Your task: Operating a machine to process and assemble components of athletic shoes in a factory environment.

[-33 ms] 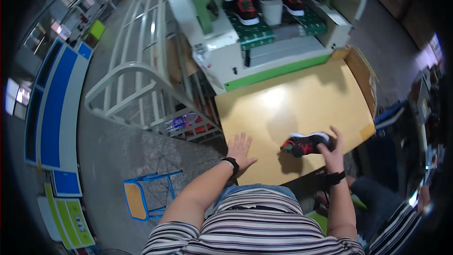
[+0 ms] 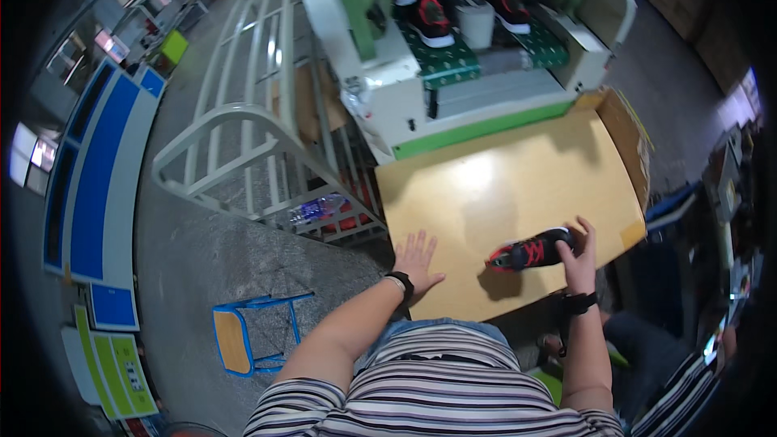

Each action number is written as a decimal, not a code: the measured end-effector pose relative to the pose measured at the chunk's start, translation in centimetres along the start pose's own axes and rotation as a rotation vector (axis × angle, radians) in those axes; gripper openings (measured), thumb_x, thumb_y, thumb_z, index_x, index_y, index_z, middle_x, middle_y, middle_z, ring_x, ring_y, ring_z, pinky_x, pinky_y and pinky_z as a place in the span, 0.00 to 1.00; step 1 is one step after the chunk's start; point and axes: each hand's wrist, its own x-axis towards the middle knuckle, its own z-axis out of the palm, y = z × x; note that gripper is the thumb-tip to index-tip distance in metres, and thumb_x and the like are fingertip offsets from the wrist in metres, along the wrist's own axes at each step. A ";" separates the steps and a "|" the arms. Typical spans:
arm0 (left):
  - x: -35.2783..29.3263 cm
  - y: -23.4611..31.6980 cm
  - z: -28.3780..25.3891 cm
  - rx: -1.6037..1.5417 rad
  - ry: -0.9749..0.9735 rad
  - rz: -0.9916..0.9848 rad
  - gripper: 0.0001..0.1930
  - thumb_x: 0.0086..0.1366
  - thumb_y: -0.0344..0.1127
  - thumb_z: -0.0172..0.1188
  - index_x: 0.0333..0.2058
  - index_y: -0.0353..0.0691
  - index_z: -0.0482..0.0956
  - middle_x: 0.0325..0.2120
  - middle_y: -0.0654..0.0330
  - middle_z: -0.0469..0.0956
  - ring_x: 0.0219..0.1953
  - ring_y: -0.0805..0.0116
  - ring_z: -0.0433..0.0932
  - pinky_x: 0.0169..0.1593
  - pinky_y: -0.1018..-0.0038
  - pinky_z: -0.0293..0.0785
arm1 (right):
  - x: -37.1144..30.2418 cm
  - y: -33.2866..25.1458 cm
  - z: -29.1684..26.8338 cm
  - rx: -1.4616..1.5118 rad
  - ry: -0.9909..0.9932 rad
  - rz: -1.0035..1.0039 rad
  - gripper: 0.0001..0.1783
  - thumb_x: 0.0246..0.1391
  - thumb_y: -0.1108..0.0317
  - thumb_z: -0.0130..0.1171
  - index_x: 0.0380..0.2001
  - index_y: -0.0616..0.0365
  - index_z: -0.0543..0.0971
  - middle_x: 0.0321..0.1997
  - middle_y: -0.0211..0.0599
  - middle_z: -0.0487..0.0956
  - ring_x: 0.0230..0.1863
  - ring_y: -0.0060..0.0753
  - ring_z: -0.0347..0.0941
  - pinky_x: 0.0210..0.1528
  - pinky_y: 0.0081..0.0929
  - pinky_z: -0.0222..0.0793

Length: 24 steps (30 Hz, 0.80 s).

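My right hand (image 2: 579, 257) grips the toe end of a black sneaker (image 2: 528, 252) with red laces, a red-edged collar and a white sole. The shoe lies sideways over the wooden tabletop (image 2: 453, 202), its opening pointing left and its laces showing. Whether its sole touches the top I cannot tell. My left hand (image 2: 416, 262) rests palm down at the table's left edge, fingers spread, holding nothing. Beyond the table, two similar sneakers, a left one (image 2: 433, 23) and a right one (image 2: 512, 12), sit on green patterned belts inside a white and green machine.
A grey metal rack (image 2: 222, 117) stands left of the table, with a plastic bottle (image 2: 316, 209) low in it. A blue-framed stool (image 2: 233, 341) is on the floor at lower left. Cardboard (image 2: 623, 142) borders the table's right side. Another person (image 2: 647, 348) is close at lower right.
The sneaker has turned in my right hand, so its laces and opening now show more. My left hand stays flat on the table. The whole view has shifted slightly.
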 end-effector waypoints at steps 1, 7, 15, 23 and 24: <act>0.1 0.2 0.0 0.004 0.004 0.015 0.52 0.65 0.70 0.50 0.75 0.46 0.38 0.76 0.45 0.33 0.77 0.41 0.34 0.73 0.40 0.35 | 1.2 0.4 -0.2 -0.335 0.055 -0.157 0.39 0.52 0.77 0.65 0.67 0.57 0.62 0.59 0.52 0.74 0.61 0.46 0.71 0.65 0.39 0.66; 0.1 0.5 -0.9 -0.002 -0.049 0.017 0.51 0.66 0.70 0.48 0.76 0.49 0.36 0.76 0.46 0.31 0.77 0.44 0.32 0.73 0.40 0.34 | -1.0 9.7 4.9 -0.631 0.088 -0.141 0.40 0.46 0.65 0.73 0.62 0.58 0.67 0.72 0.66 0.53 0.72 0.65 0.52 0.73 0.50 0.50; 0.3 0.3 -0.2 -0.032 -0.038 0.013 0.52 0.65 0.71 0.49 0.76 0.52 0.35 0.76 0.48 0.30 0.77 0.45 0.29 0.73 0.39 0.32 | -0.2 5.1 7.1 -0.543 -0.271 -0.209 0.31 0.38 0.80 0.57 0.51 0.48 0.76 0.68 0.59 0.61 0.72 0.64 0.54 0.72 0.52 0.53; 0.2 0.7 -1.0 -0.007 -0.083 -0.005 0.51 0.66 0.71 0.47 0.76 0.55 0.33 0.77 0.51 0.28 0.77 0.47 0.28 0.74 0.41 0.30 | -2.0 4.2 10.2 -0.904 -0.154 -0.264 0.33 0.46 0.66 0.71 0.57 0.50 0.74 0.65 0.56 0.65 0.57 0.63 0.67 0.60 0.50 0.68; 0.1 0.6 -0.9 -0.010 -0.079 -0.008 0.51 0.66 0.71 0.47 0.76 0.55 0.33 0.77 0.51 0.28 0.77 0.47 0.28 0.74 0.41 0.30 | -2.1 3.7 10.2 -0.913 -0.173 -0.240 0.32 0.45 0.67 0.71 0.57 0.50 0.74 0.64 0.56 0.66 0.57 0.62 0.67 0.60 0.49 0.68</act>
